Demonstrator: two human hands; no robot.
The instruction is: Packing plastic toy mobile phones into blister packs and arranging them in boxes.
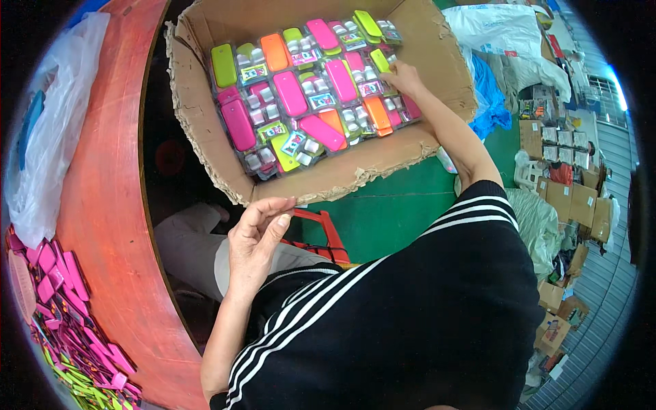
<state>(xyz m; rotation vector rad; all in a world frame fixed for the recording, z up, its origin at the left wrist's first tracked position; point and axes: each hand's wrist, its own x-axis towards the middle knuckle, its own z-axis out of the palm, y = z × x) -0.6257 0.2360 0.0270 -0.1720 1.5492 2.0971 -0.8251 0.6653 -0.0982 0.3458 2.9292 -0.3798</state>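
A large cardboard box (355,174) with torn, ragged rims holds rows of clear plastic packs, each with a pink, green or orange slab and small white pieces. My right hand (404,78) reaches into the box at its far right. Its fingers close on the edge of a clear blister pack (380,61) with a green slab; the fingertips are partly hidden. My left hand (253,239) is just outside the near rim, palm side toward me. Its fingers bend loosely, the thumb stands a little apart, and nothing shows between them.
An orange-red table (116,205) runs along the left, with a pile of pink and green plastic pieces (75,321) and a clear plastic bag (58,123). A red stool (328,232) stands below the box. Cardboard boxes (570,201) and sacks line the right.
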